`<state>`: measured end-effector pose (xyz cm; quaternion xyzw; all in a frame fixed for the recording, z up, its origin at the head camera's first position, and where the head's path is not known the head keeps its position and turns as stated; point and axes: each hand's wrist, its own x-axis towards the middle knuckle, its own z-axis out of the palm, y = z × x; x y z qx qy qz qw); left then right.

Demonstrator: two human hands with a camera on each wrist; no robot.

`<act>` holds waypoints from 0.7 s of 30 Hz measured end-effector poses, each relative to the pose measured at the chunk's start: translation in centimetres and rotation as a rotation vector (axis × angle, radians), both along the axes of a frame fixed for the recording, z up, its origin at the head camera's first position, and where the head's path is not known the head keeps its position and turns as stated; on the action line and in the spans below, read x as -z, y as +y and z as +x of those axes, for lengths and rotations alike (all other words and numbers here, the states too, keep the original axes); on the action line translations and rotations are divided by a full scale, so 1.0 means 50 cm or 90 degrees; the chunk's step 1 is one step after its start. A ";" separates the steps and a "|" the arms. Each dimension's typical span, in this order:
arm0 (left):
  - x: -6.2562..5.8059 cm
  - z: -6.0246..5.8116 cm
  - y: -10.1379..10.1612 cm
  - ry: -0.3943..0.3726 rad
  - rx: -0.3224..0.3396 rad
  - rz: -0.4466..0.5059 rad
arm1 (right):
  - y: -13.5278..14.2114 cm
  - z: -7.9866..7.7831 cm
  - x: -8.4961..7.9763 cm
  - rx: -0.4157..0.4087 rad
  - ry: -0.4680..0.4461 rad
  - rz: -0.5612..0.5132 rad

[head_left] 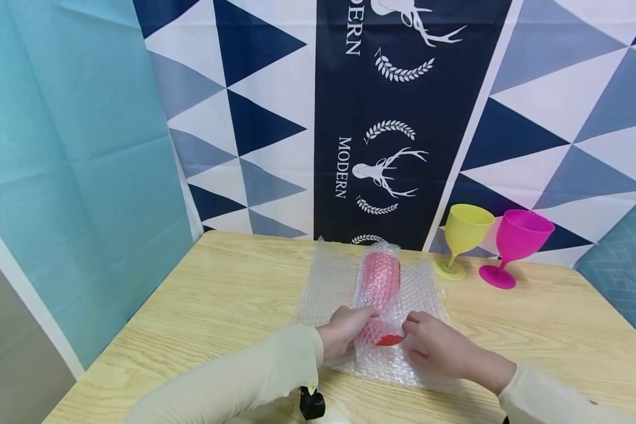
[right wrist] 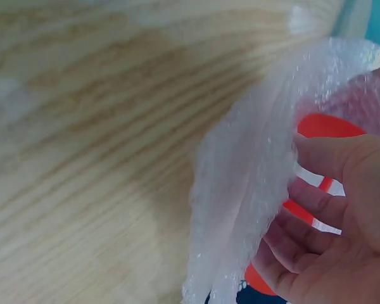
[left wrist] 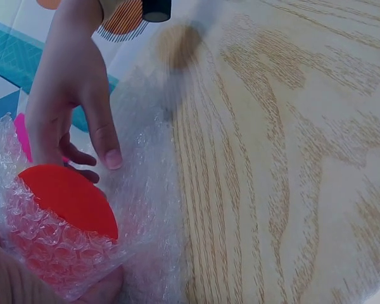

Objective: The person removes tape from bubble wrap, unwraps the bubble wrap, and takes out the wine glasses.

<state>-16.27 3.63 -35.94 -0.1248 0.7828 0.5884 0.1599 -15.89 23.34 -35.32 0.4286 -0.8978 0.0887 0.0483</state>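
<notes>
A red goblet (left wrist: 76, 196) lies on its side, wrapped in clear bubble wrap (head_left: 331, 282) on the table, its red foot toward me. My left hand (head_left: 347, 330) grips the wrapped part near the foot; in the left wrist view its fingers show at the lower left, through and beside the wrap. On the other side of the foot is my right hand (head_left: 437, 347), with bent fingers and thumb at a raised flap of the sheet (right wrist: 240, 190). Part of the goblet's red stem (right wrist: 326, 185) shows behind those fingers. The goblet's bowl is covered by the layers.
A yellow goblet (head_left: 467, 229) and a magenta goblet (head_left: 522, 235) stand upright at the back right of the wooden table (head_left: 228, 282). Behind them hangs a patterned cloth (head_left: 265, 118). A teal curtain (head_left: 85, 147) borders the left side.
</notes>
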 end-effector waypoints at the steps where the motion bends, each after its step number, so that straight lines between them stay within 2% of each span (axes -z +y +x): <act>1: 0.000 0.000 0.000 0.001 0.000 -0.002 | -0.001 0.003 0.001 0.003 0.006 -0.001; 8: 0.000 0.000 0.001 0.000 0.001 -0.003 | 0.003 0.024 0.015 -0.032 0.094 -0.036; 15: 0.000 0.000 0.001 0.009 0.001 -0.004 | 0.021 0.034 0.021 -0.037 0.081 -0.016; 21: -0.003 0.001 -0.001 0.000 0.002 0.002 | 0.037 0.042 0.025 -0.053 0.103 -0.008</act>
